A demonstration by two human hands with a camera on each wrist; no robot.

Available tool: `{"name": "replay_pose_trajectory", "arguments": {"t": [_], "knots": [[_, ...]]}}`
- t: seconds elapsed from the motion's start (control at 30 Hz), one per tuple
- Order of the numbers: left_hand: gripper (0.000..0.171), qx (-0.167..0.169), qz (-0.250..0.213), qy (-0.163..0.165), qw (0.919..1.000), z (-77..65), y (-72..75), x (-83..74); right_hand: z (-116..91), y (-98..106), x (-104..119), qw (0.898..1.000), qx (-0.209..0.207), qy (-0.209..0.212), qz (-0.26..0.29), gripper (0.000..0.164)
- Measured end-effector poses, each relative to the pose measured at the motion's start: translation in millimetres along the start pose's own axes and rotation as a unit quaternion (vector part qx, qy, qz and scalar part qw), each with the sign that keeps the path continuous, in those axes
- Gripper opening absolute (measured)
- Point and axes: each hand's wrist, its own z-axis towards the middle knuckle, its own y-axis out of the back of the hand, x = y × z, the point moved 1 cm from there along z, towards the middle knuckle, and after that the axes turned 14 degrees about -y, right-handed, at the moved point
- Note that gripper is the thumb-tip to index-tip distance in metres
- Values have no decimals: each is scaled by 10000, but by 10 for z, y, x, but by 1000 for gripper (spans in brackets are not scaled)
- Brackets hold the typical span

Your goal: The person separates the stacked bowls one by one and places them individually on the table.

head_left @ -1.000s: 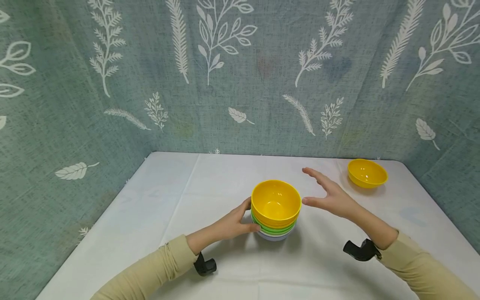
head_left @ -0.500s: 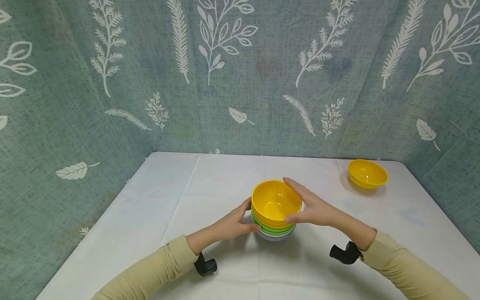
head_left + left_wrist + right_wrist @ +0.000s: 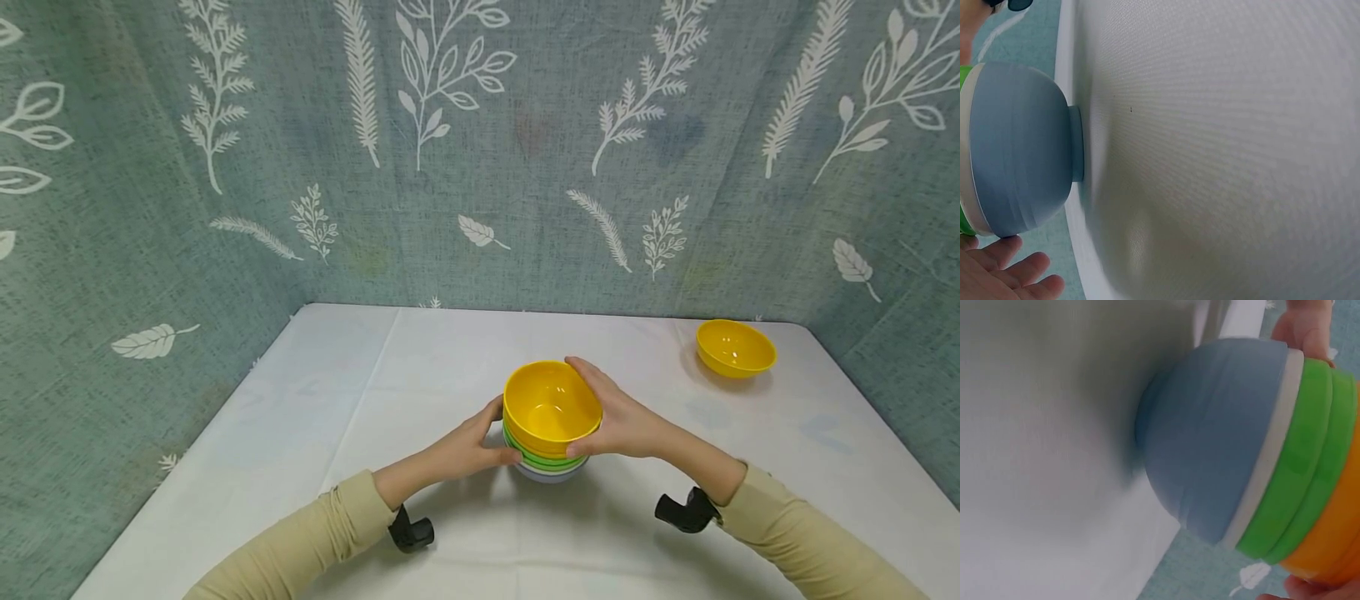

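Observation:
A stack of nested bowls stands upright near the middle of the table. Yellow bowls (image 3: 553, 404) are at the top, green rims (image 3: 1297, 456) below them, then a white rim (image 3: 1266, 469) and a blue-grey bowl (image 3: 1022, 150) at the bottom, its foot at the tablecloth. My left hand (image 3: 467, 448) holds the stack from the left, thumb on the near side by the green rims. From the right, my right hand (image 3: 618, 417) grips the yellow part, thumb in front and fingers on the far side. The fingers behind the stack are partly hidden in the head view.
Another yellow bowl (image 3: 735, 348) sits alone at the table's back right corner. White cloth covers the table (image 3: 360, 350). A grey-green leaf-patterned curtain (image 3: 450, 167) hangs along the back and sides. Black cameras (image 3: 410, 531) are strapped to both wrists.
My right hand has moved left from beside the stack and taken hold of its yellow bowls. My left hand and the stack have stayed put.

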Motion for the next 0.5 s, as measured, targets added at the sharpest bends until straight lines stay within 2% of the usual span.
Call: {"name": "replay_pose_trajectory", "arguments": {"t": [0.23, 0.5], "knots": [[92, -17, -34, -62, 10000, 7, 1, 19, 15, -37, -11, 9994, -209, 226, 182, 102], [92, -11, -54, -66, 10000, 4, -3, 28, 16, -46, -12, 9989, -264, 287, 259, 100]]}}
